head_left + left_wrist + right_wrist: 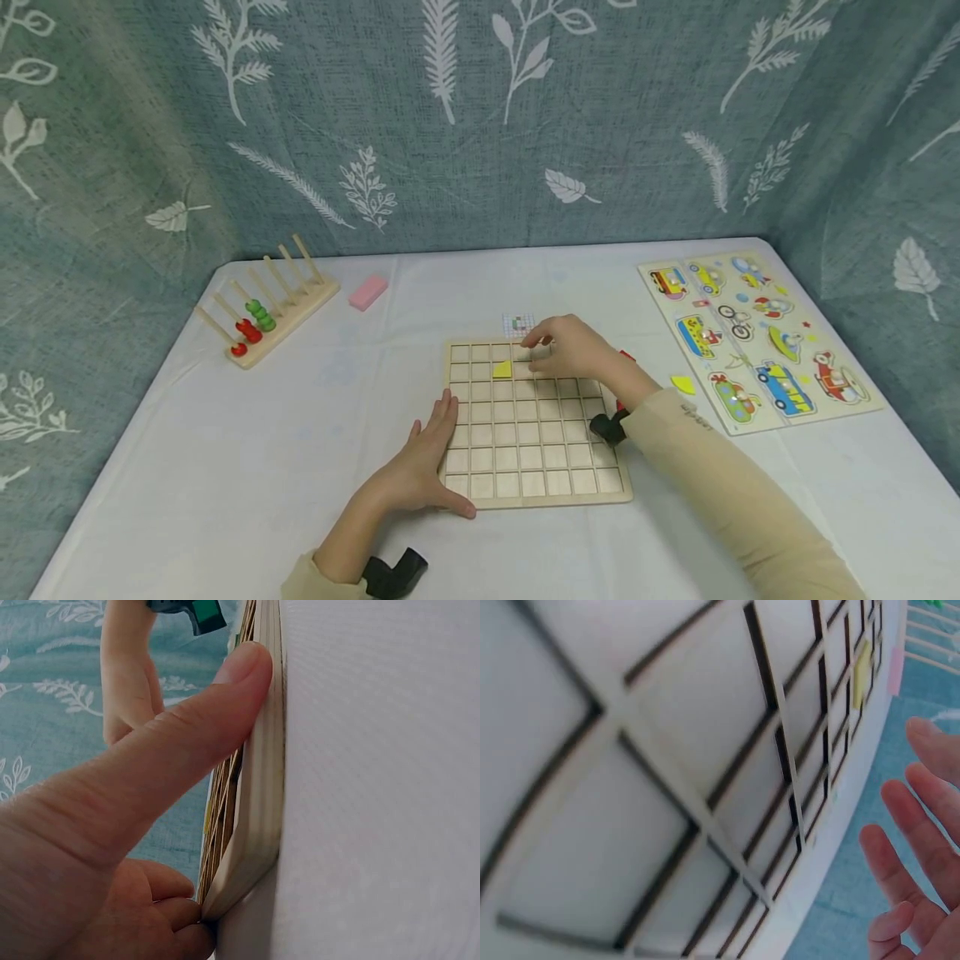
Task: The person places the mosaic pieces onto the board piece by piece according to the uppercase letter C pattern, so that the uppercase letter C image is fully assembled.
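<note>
A wooden grid board [536, 502] lies flat on the table. One yellow quarter-round piece [502, 369] sits in a cell of its second row from the far edge. My left hand [420, 467] rests at the board's near left corner, straight fingers along the left side and thumb [244, 667] against the near edge. Over the far part of the grid is my right hand [567, 348], its fingers [907, 806] slightly bent and apart, nothing visible between them. A small card with a coloured grid pattern [517, 325] lies just beyond the board.
Red pieces [626, 357] show partly behind the right forearm, with another yellow piece [682, 384] farther right. A vehicle puzzle board [750, 333] lies at the right. At the far left stand a peg rack with red and green beads [288, 325] and a pink block [368, 292].
</note>
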Demonstrator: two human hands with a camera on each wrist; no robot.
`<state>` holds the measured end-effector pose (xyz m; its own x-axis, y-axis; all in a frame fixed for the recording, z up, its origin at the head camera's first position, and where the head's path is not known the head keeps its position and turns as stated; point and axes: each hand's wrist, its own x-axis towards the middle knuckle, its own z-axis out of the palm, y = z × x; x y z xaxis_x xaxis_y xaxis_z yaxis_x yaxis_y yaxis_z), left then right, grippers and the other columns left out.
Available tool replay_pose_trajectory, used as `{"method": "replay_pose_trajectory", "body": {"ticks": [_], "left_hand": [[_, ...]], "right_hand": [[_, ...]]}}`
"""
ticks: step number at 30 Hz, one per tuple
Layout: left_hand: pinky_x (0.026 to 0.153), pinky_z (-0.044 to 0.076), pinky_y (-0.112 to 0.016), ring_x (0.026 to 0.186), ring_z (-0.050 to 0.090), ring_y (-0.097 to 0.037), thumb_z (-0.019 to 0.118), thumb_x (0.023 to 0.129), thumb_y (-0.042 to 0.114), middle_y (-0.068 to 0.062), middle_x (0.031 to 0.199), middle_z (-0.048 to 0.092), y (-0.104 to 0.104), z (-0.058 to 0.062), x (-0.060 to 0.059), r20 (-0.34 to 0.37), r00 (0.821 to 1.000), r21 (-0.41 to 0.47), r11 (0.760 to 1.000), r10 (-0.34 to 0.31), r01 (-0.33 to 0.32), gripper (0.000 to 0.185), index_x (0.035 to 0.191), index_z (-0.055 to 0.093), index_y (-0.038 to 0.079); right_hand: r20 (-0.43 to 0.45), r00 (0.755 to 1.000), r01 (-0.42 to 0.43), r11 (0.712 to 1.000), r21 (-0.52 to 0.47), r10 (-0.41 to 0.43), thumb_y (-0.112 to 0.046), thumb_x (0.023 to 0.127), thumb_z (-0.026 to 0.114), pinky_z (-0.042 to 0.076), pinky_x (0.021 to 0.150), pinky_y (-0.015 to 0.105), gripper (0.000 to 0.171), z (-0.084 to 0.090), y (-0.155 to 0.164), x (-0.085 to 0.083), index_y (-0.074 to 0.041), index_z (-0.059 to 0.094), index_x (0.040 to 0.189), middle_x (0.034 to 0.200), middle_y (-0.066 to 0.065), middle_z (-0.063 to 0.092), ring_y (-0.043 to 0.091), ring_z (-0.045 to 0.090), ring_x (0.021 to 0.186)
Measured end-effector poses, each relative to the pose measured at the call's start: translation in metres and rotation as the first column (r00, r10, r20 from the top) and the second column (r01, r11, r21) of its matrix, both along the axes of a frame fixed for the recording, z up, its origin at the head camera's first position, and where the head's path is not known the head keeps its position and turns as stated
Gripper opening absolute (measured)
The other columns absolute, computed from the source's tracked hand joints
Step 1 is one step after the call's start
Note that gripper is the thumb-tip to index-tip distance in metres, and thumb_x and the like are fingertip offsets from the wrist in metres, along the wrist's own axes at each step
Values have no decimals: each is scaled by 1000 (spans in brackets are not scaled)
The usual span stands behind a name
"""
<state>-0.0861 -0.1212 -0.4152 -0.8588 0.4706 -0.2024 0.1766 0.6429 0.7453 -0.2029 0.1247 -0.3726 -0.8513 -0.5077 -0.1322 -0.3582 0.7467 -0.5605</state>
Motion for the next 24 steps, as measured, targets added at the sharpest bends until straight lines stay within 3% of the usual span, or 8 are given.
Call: {"method": "replay_pose_trajectory", "body": {"ticks": [14,24], "left_hand": [[108,-4,-51,138,-6,-28,90,49,33,-15,151,-9,0,2,0,6,1000,-5,1000,2,-2,134,144,3,-5],[108,-4,-51,138,-6,-28,90,49,32,-15,151,-10,0,3,0,8,1000,-7,1000,2,-2,134,144,3,-5]], "right_hand": [[-27,999,25,1000,-13,-25,-16,81,69,44,87,44,35,9,40,2,-4,64,113,116,11,60,30,52,106],[-71,997,35,999,-3,-35,-13,79,70,43,86,47,33,3,65,3,-3,65,110,113,13,62,32,53,104]]}}
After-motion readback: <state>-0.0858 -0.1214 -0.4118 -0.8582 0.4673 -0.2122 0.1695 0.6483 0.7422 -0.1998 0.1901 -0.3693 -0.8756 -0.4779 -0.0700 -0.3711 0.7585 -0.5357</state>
